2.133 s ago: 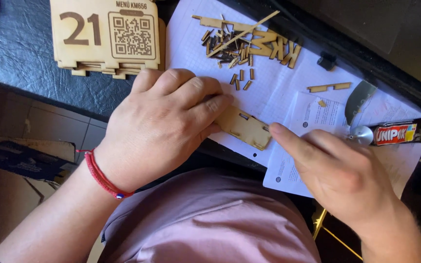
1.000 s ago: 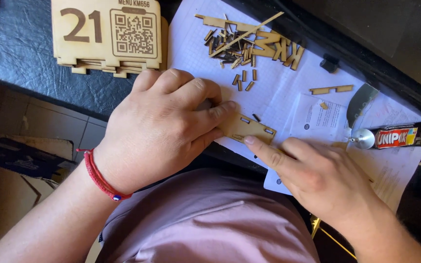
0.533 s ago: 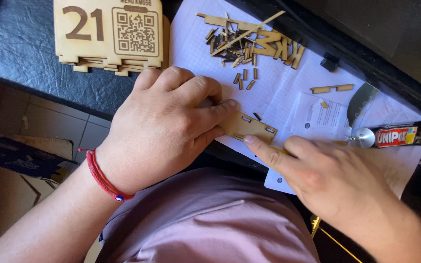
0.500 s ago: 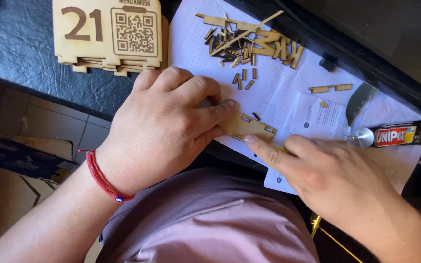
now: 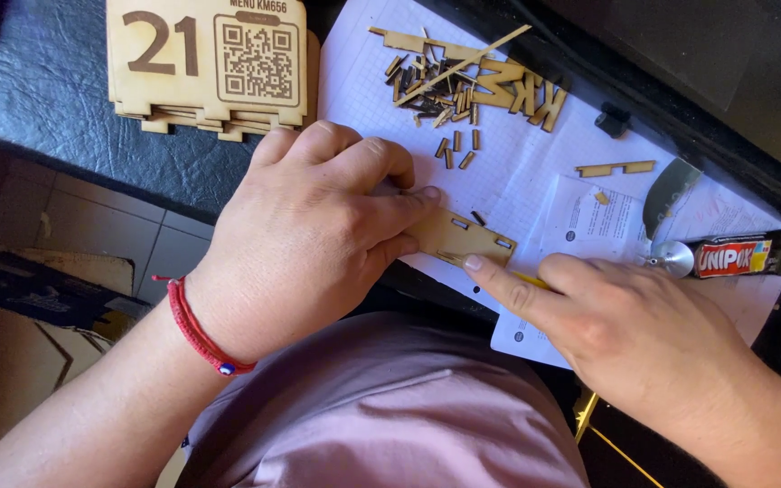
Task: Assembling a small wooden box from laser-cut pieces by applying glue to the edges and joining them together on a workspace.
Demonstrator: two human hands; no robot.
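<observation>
My left hand [image 5: 305,239], with a red cord bracelet at the wrist, presses flat on a small thin wooden plate with rectangular slots [image 5: 463,238] that lies on white squared paper [image 5: 535,154]. My right hand [image 5: 621,330] comes in from the right. Its forefinger tip rests at the plate's near edge, and a thin yellow stick [image 5: 528,280] shows under the finger. How the stick is held is hidden by the fingers.
A stack of wooden sign plates with a number and a square code [image 5: 214,63] lies at the back left on a dark leather-like surface. A heap of small wooden offcuts and letters [image 5: 472,86] lies on the paper. A glue tube [image 5: 725,258] lies at the right.
My right hand has slid left from near the glue tube to the plate's near edge. My left hand has stayed pressed on the plate.
</observation>
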